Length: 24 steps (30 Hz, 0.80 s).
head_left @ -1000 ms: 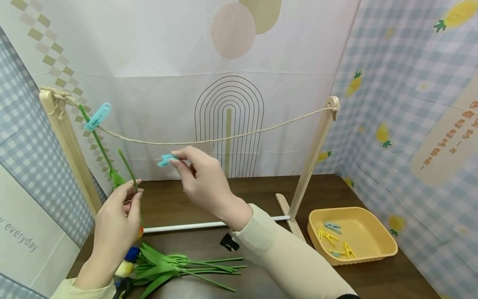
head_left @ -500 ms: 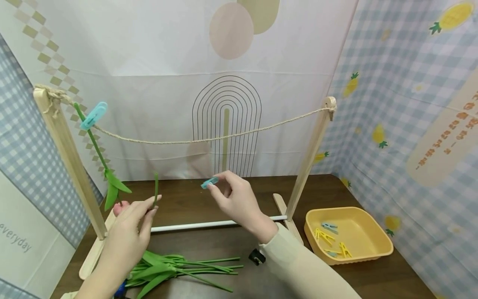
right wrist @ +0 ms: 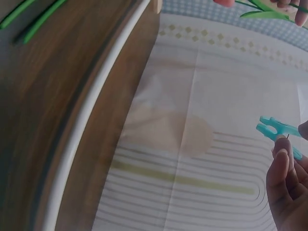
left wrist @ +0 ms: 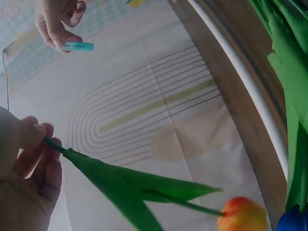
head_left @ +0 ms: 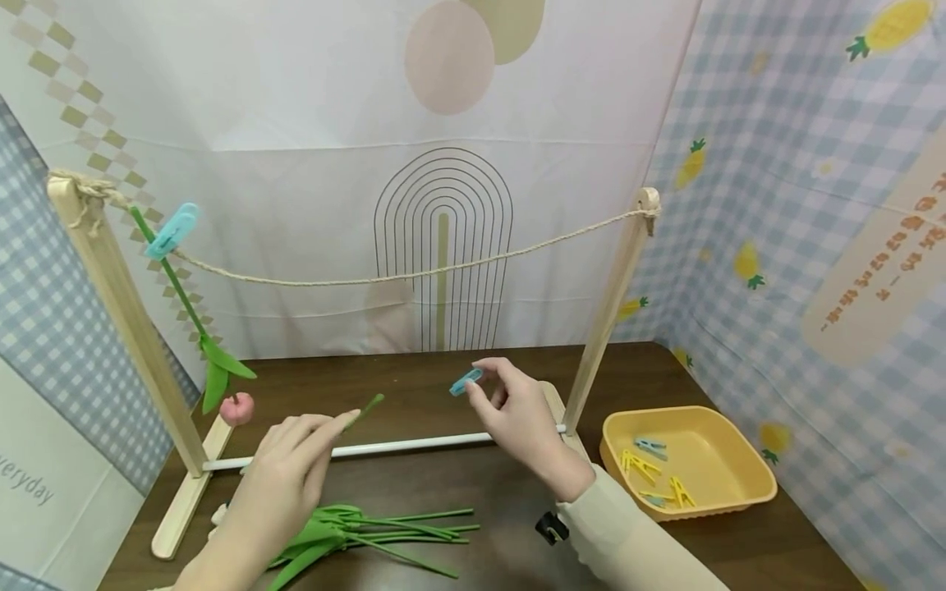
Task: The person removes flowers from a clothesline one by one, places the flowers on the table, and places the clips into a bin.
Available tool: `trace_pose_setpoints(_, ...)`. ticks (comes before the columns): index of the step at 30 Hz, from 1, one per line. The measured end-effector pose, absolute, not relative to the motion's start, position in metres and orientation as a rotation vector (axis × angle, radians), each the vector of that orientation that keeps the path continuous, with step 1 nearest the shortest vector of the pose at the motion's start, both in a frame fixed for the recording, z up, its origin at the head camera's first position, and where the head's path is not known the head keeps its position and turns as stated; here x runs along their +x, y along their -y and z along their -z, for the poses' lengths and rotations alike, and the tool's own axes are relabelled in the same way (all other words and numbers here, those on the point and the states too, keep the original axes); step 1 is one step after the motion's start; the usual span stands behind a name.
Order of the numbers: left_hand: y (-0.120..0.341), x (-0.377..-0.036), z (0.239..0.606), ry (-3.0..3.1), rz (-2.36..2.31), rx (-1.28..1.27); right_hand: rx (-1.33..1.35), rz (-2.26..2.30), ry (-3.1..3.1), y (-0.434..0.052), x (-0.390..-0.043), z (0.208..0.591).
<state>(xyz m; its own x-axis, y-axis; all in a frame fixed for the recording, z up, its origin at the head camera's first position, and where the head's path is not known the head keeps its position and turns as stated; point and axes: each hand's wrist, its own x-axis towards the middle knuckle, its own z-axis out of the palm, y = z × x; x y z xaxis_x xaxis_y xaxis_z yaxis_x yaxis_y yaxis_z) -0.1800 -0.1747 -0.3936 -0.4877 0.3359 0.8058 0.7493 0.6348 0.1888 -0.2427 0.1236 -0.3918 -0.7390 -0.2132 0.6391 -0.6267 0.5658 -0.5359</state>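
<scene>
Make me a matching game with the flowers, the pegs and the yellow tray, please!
Things
1. Pink-headed artificial flower with a green stem
2. Small blue plastic clothes peg
3. Yellow plastic tray
4. Orange-headed artificial flower with a green stem

Places
A. On the brown table, with yellow and blue pegs inside
B. Held at the stem by the left hand
C. Hanging upside down from the rope, clipped with a blue peg
D. Pinched by the right hand

Pairs: 1-C, 2-D, 3-A, 4-B
</scene>
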Motion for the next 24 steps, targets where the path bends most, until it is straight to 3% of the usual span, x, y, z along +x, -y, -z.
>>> trace_pose_setpoints(24, 0.155, -0.167, 0.444, 2.615, 0.381, -0.903, 0.309, -0.939, 2.491, -0.221, -0.221, 0.433)
